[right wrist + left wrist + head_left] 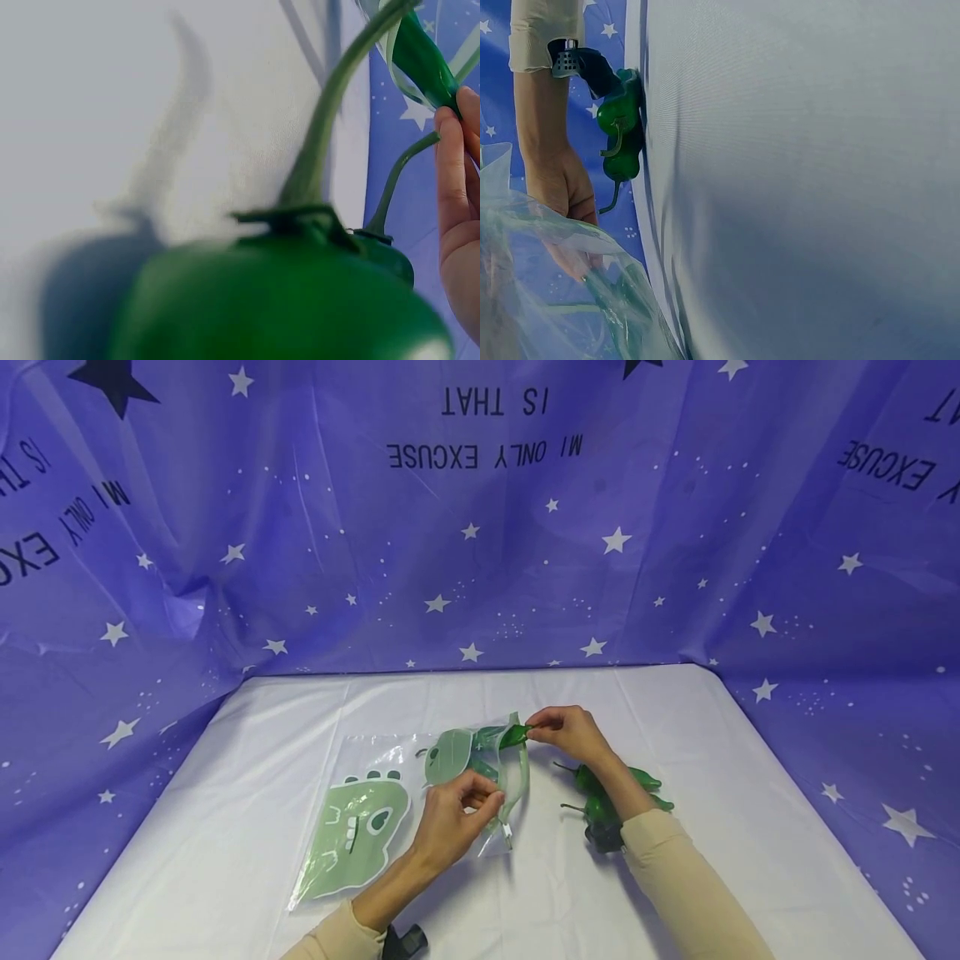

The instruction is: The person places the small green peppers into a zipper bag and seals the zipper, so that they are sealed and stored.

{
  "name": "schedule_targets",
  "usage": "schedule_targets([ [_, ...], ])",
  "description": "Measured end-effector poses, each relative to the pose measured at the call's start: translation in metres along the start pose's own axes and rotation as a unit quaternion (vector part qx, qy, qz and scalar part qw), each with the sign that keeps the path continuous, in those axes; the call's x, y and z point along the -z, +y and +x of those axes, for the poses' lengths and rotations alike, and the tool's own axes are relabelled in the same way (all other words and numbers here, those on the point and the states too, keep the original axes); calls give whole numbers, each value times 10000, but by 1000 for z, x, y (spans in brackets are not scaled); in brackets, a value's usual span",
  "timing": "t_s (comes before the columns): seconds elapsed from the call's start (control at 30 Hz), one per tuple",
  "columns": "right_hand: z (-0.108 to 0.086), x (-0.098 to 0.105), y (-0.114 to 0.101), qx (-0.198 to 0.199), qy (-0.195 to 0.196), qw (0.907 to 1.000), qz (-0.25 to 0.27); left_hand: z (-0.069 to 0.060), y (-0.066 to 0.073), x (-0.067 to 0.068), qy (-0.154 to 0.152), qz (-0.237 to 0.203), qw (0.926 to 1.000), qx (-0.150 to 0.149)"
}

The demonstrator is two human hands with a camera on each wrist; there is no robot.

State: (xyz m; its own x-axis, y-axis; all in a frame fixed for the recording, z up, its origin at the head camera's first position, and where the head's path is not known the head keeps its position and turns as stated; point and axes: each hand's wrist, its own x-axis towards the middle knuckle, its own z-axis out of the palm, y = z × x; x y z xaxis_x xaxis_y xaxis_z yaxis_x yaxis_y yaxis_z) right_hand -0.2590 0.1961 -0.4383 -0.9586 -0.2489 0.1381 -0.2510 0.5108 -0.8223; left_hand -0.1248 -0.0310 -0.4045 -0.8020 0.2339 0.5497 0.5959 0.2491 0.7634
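Note:
Clear plastic with a light-green dinosaur print (363, 835) lies flat at the left. Beside it a clear zip bag (487, 843) with green print and a white slider has its mouth facing right; I cannot tell whether they are one bag or two. My left hand (457, 814) pinches the bag's near edge, fingers curled. At the mouth, my right hand (572, 732) pinches the tip of a green pepper (514, 737) between thumb and fingers. Most of that pepper is inside the bag, stem end inward. In the right wrist view, the pinched pepper (426, 64) shows clearly.
Other green peppers (600, 810) lie on the white tablecloth (735, 860) under my right forearm, stems toward the left. One pepper (285, 300) fills the front of the right wrist view. A purple star-printed curtain (480, 568) stands behind and at both sides.

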Motion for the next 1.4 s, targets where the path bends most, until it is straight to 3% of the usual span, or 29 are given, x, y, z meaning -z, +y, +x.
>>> schedule_targets([
  [0.53,3,-11,-2,51,74,9999,-98,-1,0,0,-25,-27,10000,49],
  [1.4,4,-22,-4,217,-11,9995,-241,-1,-2,-1,36,-20,9998,-200],
])
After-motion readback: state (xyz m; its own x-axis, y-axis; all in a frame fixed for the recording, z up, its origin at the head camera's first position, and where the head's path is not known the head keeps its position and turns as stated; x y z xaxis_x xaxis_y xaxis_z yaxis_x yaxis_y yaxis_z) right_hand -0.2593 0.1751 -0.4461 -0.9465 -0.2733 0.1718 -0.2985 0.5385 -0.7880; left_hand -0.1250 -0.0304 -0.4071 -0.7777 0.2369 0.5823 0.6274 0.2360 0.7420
